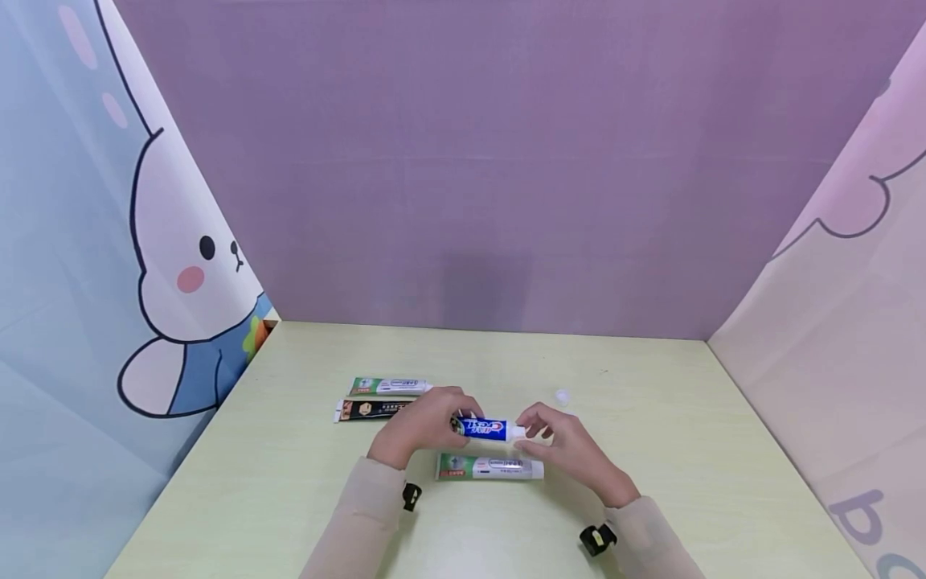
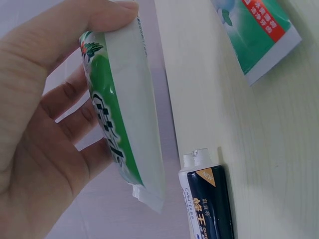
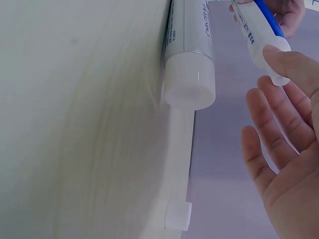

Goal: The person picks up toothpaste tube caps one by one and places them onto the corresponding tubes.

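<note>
A blue, green and white toothpaste tube [image 1: 486, 429] is held level above the table by my left hand [image 1: 432, 420], thumb on one side and fingers on the other. In the left wrist view the green and white back of the tube [image 2: 124, 114] shows. At its other end my right hand [image 1: 571, 448] pinches the white cap end [image 3: 273, 55] between thumb and fingertips, the remaining fingers spread loosely. Just in front lies a green and white toothpaste tube [image 1: 490, 467] with its white cap [image 3: 190, 82] on.
Behind my left hand lie a black toothpaste tube [image 1: 376, 409], its white nozzle [image 2: 197, 158] uncovered, and another green and white tube [image 1: 391, 387]. A small white cap [image 1: 562, 396] lies right of them. Purple cloth [image 1: 506, 201] hangs behind the table.
</note>
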`<state>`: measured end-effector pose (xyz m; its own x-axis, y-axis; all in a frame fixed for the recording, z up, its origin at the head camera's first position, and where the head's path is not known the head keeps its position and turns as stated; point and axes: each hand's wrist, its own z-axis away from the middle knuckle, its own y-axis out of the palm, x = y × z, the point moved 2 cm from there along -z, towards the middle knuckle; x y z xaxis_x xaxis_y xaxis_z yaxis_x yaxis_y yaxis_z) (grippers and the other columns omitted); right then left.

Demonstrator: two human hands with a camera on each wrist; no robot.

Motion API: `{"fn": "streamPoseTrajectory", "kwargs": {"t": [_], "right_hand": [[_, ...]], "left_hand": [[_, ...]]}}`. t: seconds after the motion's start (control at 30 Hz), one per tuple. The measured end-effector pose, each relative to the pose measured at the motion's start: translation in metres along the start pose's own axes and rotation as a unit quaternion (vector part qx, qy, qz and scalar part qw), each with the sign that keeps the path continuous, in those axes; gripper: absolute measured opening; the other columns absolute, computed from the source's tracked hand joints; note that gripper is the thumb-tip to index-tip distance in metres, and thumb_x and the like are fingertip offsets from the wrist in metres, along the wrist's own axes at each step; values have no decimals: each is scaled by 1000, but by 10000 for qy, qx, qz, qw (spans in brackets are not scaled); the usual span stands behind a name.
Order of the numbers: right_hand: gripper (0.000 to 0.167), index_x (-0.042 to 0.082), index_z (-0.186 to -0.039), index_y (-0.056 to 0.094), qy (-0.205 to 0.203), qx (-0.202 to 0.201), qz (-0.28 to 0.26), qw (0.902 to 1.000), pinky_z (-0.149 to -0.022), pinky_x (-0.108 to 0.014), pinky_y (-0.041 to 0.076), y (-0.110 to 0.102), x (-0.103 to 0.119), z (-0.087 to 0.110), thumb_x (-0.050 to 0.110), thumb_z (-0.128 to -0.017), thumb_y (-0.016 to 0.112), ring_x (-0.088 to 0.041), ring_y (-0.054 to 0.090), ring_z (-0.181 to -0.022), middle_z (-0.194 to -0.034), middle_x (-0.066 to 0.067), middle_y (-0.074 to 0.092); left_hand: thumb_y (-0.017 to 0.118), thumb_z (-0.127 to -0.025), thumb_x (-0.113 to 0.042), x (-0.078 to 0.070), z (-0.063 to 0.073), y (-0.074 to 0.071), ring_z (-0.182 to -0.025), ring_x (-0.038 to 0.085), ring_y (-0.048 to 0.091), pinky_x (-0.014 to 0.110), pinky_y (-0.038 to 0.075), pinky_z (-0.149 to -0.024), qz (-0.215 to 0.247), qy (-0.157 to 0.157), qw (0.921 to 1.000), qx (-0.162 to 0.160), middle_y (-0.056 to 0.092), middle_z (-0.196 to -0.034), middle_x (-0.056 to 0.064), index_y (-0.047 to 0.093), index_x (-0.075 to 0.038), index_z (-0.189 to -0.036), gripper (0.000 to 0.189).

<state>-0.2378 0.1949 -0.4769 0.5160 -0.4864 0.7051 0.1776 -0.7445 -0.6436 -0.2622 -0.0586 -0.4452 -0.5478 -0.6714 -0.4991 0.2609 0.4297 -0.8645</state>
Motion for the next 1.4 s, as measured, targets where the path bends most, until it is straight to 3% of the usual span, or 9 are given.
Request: {"fn": "streamPoseTrajectory", "kwargs": {"t": [0.73,0.93,1.13,1.4], "right_hand": [[18,19,-97,64,-425,3,68,9991,-77,-31,55,-2,1,1,11,-88,78,-8,62,-82,-96,13,67],[23,16,-106,64,-140,51,-72,9999,-79,-34,56,-1,2,0,13,-88,78,-9,64,-85,-98,9,67],[46,5,-127,61,-27,218,-243,9995,-82,-38,56,1,4,-2,20,-88,79,-13,65,-92,-110,1,69],[43,10,-127,64,76,392,-162,9991,-82,-33,55,6,6,-4,24,-88,78,-11,63,-93,-110,6,69]], "left_hand": [[83,-79,-12,1,-1,2,-93,4,58,28,52,-87,9,104,9999,2,65,-105,-13,74,-22,-116,39],[83,-79,-14,1,-3,2,-92,4,58,29,52,-87,58,42,10000,-10,65,-104,-14,74,-24,-115,39],[83,-78,-13,-2,-4,2,-91,4,58,28,52,-87,8,122,9999,1,65,-104,-13,74,-22,-115,39],[83,-78,-12,-2,-6,4,-88,4,57,26,52,-84,-1,212,9998,-1,64,-101,-14,74,-23,-114,39]]}}
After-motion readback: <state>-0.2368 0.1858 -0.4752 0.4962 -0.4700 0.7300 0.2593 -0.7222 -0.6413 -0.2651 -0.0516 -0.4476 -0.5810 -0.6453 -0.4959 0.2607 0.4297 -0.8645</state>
